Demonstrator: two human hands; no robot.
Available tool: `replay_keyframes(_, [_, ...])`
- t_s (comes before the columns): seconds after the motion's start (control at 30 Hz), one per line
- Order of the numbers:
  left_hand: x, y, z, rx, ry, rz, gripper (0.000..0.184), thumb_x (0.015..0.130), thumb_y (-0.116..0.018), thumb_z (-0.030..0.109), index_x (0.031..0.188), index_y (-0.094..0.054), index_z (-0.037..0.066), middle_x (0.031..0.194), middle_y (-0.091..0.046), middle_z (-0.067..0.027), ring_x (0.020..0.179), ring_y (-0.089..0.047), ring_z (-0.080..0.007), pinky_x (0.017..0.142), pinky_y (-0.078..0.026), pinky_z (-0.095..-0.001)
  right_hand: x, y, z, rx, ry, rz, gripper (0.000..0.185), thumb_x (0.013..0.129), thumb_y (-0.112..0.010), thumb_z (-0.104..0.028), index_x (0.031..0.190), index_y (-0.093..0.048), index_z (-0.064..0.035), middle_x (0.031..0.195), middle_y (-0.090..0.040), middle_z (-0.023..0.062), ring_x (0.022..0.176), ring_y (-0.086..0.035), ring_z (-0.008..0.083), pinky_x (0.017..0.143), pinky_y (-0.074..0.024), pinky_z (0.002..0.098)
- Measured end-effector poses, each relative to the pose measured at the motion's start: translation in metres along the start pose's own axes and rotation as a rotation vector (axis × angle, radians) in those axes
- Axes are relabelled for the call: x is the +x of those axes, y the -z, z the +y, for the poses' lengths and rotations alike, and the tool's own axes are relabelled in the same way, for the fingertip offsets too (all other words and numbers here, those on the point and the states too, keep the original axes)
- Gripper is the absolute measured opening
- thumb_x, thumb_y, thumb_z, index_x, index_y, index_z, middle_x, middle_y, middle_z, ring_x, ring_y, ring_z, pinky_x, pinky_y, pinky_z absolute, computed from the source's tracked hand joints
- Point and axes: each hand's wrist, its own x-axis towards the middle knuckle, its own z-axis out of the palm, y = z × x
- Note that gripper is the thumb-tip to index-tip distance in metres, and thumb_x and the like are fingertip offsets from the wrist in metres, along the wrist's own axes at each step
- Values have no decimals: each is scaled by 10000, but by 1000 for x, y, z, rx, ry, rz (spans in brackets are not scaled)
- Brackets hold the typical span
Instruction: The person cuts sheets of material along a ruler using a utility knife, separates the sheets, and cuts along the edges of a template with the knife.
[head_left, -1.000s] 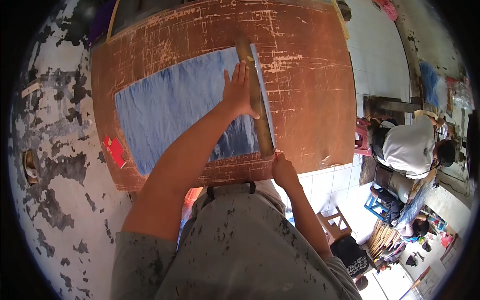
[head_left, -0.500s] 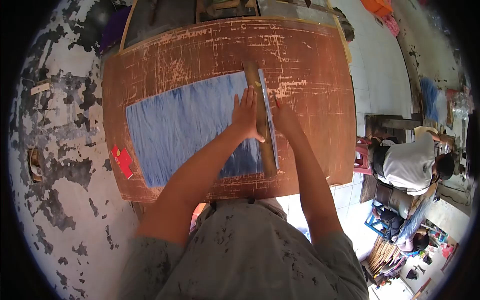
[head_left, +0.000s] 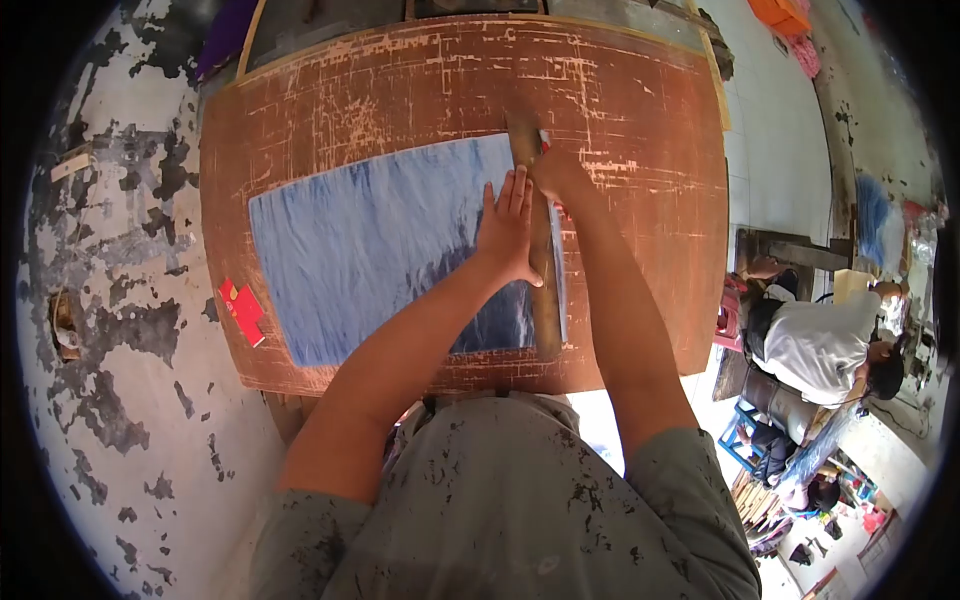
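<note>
Blue sheet lies flat on the centre-left of the scratched brown board. The straight bar lies across its right part, running near to far; a narrow strip shows along the bar's right side. Left hand: palm down, flat across the sheet and the bar's left edge, thumb on the bar. Right hand: clamped on a small red item, mostly hidden, at the bar's far end. A red paper piece lies left of the sheet.
</note>
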Motion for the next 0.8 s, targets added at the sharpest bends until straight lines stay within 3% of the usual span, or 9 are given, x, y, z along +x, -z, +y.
replay_keyframes(0.07, [2, -4, -1, -28, -6, 4, 1696, 505, -907, 816, 1685, -105, -101, 1777, 6, -309, 1668, 12, -438, 1303, -115, -666, -14, -22, 11, 214, -50, 76, 358, 997, -632, -244, 1132, -711, 78, 938, -753, 319, 723, -771, 431, 538, -598, 551])
replay_keyframes(0.17, [4, -4, -2, -134, -39, 6, 1700, 482, -928, 791, 1694, -112, -78, 1781, -15, -301, 1667, 32, -445, 1255, -111, -760, -56, -57, 35, 291, 26, 144, 416, 925, -694, -273, 1123, -702, 92, 970, -728, 349, 833, -753, 470, 692, -592, 549])
replay_keyframes(0.27, [2, 2, 1, -144, -15, -30, 1724, 493, -951, 753, 1705, -23, -49, 1788, 25, -294, 1672, 65, -420, 1285, -59, -714, -104, -97, 59, 287, 14, 148, 489, 853, -756, -303, 1115, -694, 105, 1003, -703, 379, 942, -735, 509, 846, -586, 547])
replay_keyframes(0.37, [5, 1, 2, -14, -12, -82, 1743, 527, -900, 837, 1700, 21, -65, 1788, 84, -281, 1670, 98, -408, 1290, -75, -700, -134, -149, 91, 76, 111, 149, 507, 893, -707, -375, 1130, -690, 73, 1057, -703, 376, 983, -728, 504, 864, -582, 550])
replay_keyframes(0.43, [7, 7, 4, 64, 39, -143, 1752, 546, -848, 907, 1701, 54, -54, 1788, 125, -264, 1668, 119, -396, 1298, -87, -683, -191, -112, 63, 259, -41, -4, 476, 1055, -548, -388, 1284, -682, 8, 1213, -714, 305, 1105, -723, 482, 874, -586, 556])
replay_keyframes(0.53, [5, 6, 3, 72, 48, -131, 1756, 544, -849, 906, 1700, 63, -51, 1788, 145, -251, 1668, 121, -390, 1299, -99, -686, -252, -79, 45, 296, -268, -173, 465, 1086, -491, -375, 1316, -662, -9, 1222, -717, 295, 1098, -730, 465, 858, -594, 546])
replay_keyframes(0.63, [8, 11, 6, 78, 62, -154, 1759, 543, -844, 913, 1700, 69, -47, 1788, 156, -242, 1668, 122, -384, 1299, -114, -688, -262, -163, 104, 231, -80, -44, 469, 1058, -508, -394, 1262, -646, 5, 1121, -739, 316, 1040, -736, 487, 871, -584, 569])
replay_keyframes(0.73, [8, 9, 5, 82, 53, -140, 1764, 538, -837, 923, 1700, 70, -46, 1787, 162, -240, 1669, 122, -381, 1295, -132, -695, -271, -157, 93, 361, -341, -20, 426, 1053, -537, -333, 1235, -627, 41, 1086, -735, 343, 1024, -743, 489, 863, -589, 564])
replay_keyframes(0.8, [8, 4, 3, 92, 44, -136, 1765, 538, -833, 927, 1699, 69, -48, 1786, 162, -243, 1669, 120, -383, 1293, -139, -697, -274, -186, 109, 310, -243, 13, 400, 1046, -552, -310, 1220, -624, 42, 1069, -738, 342, 1007, -747, 490, 858, -590, 563])
